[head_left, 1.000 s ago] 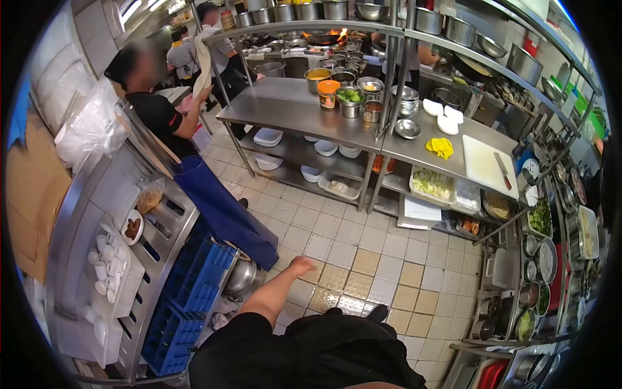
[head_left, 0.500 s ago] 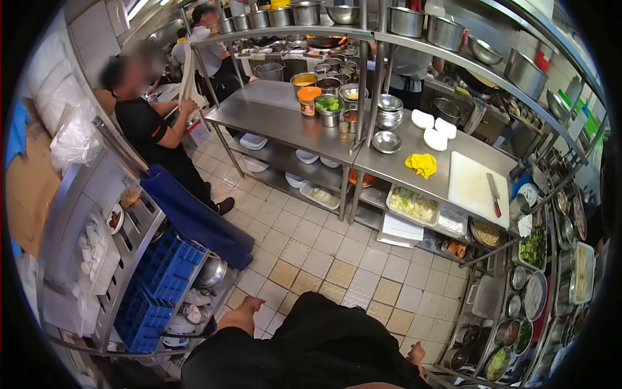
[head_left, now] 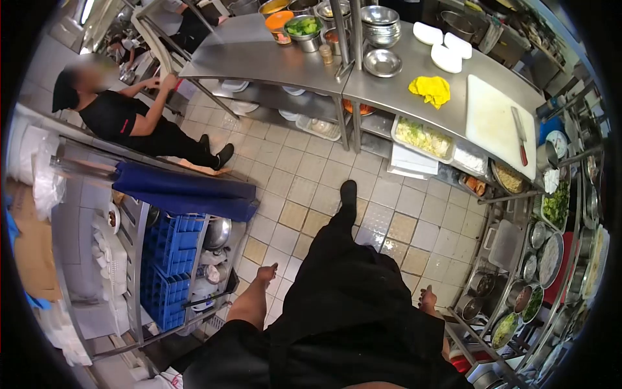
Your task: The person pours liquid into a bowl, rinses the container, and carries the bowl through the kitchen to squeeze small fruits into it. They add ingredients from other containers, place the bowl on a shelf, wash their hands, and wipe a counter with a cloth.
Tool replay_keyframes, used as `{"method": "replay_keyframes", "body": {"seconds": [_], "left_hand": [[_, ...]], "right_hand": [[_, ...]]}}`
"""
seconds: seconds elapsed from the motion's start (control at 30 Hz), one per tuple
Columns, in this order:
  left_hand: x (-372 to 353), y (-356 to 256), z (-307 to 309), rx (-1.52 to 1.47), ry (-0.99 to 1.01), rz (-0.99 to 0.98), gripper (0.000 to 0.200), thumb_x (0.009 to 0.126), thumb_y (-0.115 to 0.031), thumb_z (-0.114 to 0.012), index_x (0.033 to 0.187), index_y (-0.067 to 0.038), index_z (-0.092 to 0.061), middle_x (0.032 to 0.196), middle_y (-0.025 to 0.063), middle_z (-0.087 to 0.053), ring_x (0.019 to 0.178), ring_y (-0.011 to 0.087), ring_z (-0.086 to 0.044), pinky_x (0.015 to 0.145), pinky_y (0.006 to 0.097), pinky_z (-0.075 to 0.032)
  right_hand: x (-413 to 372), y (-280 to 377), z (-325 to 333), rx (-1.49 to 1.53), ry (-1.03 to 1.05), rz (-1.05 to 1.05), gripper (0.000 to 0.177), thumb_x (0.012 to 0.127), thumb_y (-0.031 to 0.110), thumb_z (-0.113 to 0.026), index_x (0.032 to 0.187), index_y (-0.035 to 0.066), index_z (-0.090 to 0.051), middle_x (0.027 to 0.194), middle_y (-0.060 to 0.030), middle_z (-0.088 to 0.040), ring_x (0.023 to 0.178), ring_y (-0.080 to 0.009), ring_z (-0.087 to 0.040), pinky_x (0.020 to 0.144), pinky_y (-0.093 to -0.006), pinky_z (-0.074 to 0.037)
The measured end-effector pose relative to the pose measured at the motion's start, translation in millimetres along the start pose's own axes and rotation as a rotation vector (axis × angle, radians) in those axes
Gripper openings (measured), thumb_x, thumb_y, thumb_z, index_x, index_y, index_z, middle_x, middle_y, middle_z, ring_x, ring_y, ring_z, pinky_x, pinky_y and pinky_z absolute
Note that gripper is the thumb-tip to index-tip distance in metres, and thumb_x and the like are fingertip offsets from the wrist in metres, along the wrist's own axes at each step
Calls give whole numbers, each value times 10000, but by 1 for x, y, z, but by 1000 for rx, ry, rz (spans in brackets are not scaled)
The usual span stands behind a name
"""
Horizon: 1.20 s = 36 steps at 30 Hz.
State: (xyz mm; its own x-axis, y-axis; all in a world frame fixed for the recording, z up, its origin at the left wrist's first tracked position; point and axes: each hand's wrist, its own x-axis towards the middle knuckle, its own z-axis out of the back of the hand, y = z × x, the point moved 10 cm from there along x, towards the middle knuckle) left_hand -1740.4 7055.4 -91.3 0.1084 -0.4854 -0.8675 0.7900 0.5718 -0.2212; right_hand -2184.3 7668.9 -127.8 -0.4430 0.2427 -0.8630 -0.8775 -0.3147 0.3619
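Observation:
My left hand (head_left: 267,275) hangs low beside my dark clothing, above the tiled floor, loosely open and holding nothing that I can see. Nearest to it on the left is the metal rack with blue plastic crates (head_left: 167,295) and a steel bowl (head_left: 217,233). My right hand (head_left: 427,298) hangs at my other side with its fingers loosely bent and apart, and no object shows in it. To its right stand shelves with steel containers, among them a round pan of chopped greens (head_left: 505,330). One dark shoe (head_left: 348,192) is stretched forward on the tiles.
Ahead runs a steel counter (head_left: 395,81) with a white cutting board (head_left: 497,123), a knife (head_left: 518,133), a yellow cloth (head_left: 429,91) and stacked bowls (head_left: 380,27). A person in black (head_left: 129,120) stands at left. A blue cloth (head_left: 184,191) covers the rack's end.
My view has tilted down and moved forward. The counter sits higher in view, and my leg and shoe now show. Both hands hang at my sides, more fully visible.

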Motion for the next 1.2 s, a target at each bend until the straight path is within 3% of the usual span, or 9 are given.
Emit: {"method": "replay_keyframes", "body": {"seconds": [0.2, 0.27, 0.4, 0.43, 0.67, 0.8, 0.87, 0.97, 1.2], "left_hand": [[26, -112, -6, -10, -17, -85, 548, 906, -547, -610, 984, -15, -714, 775, 71, -629, 712, 187, -546, 664, 415, -444], [39, -141, -22, 60, 74, -15, 614, 906, -649, -523, 1115, -96, -692, 985, 53, -658, 909, 195, -579, 869, 506, -396], [86, -258, -49, 84, 143, -238, 612, 897, -663, -530, 1055, -98, -703, 898, 40, -637, 821, 171, -563, 670, 397, -399], [78, -299, -54, 11, 120, -316, 578, 924, -605, -558, 908, -45, -700, 719, 27, -596, 640, 128, -519, 564, 305, -418], [97, -469, -72, 21, 126, -490, 563, 957, -538, -553, 876, -4, -712, 728, 38, -622, 651, 137, -543, 644, 306, -456], [91, -500, -72, 26, 125, -467, 558, 957, -533, -556, 878, 0, -704, 721, 29, -612, 641, 127, -533, 632, 299, -446], [96, -491, -78, 117, 176, -401, 661, 934, -661, -480, 1073, -48, -683, 931, 34, -610, 834, 158, -525, 675, 341, -381], [78, -470, -79, 34, 123, -324, 576, 937, -614, -519, 1004, -66, -681, 849, 26, -610, 724, 135, -520, 617, 322, -378], [39, -343, -82, -220, 182, -172, 525, 937, -607, -542, 959, -99, -672, 715, -4, -606, 518, 101, -486, 458, 245, -312]], "right_hand": [[8, 59, -20, 43, -84, -28, 558, 967, 560, -468, 907, 46, -677, 625, 11, -472, 478, -137, -393, 444, -308, -279], [5, 80, -27, 77, -113, -22, 562, 968, 564, -464, 901, 49, -679, 631, 11, -486, 468, -141, -396, 428, -323, -279], [-20, 115, -25, -6, -183, 29, 523, 966, 494, -514, 708, 57, -641, 531, -11, -453, 399, -168, -379, 395, -345, -284], [-27, 117, -25, 32, -187, -16, 533, 964, 500, -519, 707, 49, -641, 551, -15, -469, 439, -153, -402, 424, -341, -311], [-52, 288, -68, -38, -202, 463, 413, 995, 369, -543, 980, -21, -677, 839, -54, -660, 743, -138, -580, 706, -288, -481], [-111, 445, -133, -165, -120, 895, 278, 983, 249, -590, 998, -16, -669, 848, -53, -646, 789, -110, -579, 735, -267, -482], [-148, 525, -171, -151, -42, 1024, 190, 966, 167, -617, 1011, -13, -660, 903, -64, -644, 842, -113, -606, 748, -273, -495], [-194, 637, -213, -341, -164, 1352, 256, 889, 209, -676, 1076, 35, -656, 1063, -181, -653, 1018, -344, -622, 903, -397, -488], [-166, 758, -300, -661, -465, 1381, 620, 838, 344, -698, 1357, 57, -517, 1475, -275, -371, 1363, -440, -347, 1132, -463, -312]]}}
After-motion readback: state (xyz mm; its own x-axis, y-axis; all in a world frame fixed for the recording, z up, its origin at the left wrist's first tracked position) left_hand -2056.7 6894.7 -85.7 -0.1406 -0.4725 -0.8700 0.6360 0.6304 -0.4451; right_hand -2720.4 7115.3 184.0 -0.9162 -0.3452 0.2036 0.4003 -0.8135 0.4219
